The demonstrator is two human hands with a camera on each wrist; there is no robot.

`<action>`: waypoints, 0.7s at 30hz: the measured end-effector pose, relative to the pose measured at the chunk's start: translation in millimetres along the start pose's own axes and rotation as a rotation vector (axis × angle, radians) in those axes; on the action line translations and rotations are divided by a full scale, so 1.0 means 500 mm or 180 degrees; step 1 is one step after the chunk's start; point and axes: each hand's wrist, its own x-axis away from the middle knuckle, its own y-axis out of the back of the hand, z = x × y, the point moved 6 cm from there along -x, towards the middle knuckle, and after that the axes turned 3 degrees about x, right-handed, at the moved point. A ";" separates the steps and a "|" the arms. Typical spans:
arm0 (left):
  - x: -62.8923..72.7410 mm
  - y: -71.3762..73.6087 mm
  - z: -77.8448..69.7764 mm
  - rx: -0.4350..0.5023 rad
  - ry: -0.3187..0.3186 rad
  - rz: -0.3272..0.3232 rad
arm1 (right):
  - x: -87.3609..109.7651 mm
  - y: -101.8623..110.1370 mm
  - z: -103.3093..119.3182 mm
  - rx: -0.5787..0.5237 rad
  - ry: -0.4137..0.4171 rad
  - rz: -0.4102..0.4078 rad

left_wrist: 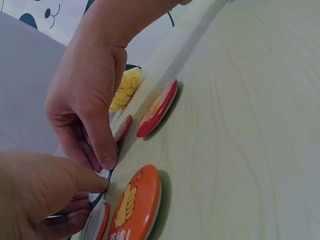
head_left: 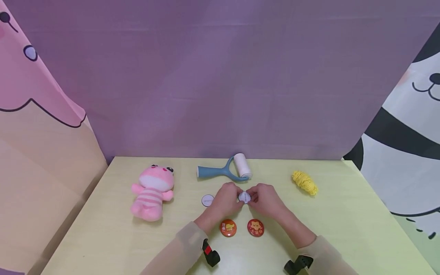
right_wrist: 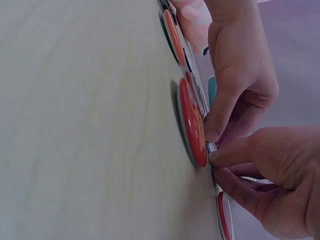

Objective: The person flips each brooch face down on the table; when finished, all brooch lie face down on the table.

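Both hands meet over the middle of the table, pinching a small round white badge (head_left: 244, 197) from opposite sides. My left hand (head_left: 227, 199) has its thumb and fingertips at the badge's left edge; my right hand (head_left: 265, 199) grips the right edge. In the left wrist view, the left hand (left_wrist: 45, 195) shows low and the right hand (left_wrist: 92, 95) above, fingertips close over the tabletop. Beside the left wrist lies another white disc (head_left: 207, 200), partly covered. Nearer the body are an orange badge (head_left: 228, 228) and a red badge (head_left: 256, 228).
A pink plush toy (head_left: 152, 193) lies to the left. Behind the hands is a blue-handled lint roller (head_left: 213, 172) with a white roll. At right sits a yellow yarn bundle (head_left: 304, 182). Another red-edged badge (right_wrist: 224, 215) shows beyond the right hand in the right wrist view.
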 end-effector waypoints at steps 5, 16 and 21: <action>-0.001 -0.002 -0.001 -0.0107 0.0027 0.0037 | 0.002 0.003 0.004 0.0037 0.0114 -0.0069; -0.024 -0.004 -0.040 -0.0194 -0.0295 -0.0017 | 0.022 0.082 -0.045 0.0167 0.0270 -0.0446; -0.041 -0.009 -0.069 -0.0170 -0.0344 -0.0002 | 0.027 0.107 -0.076 0.0208 0.0271 -0.0408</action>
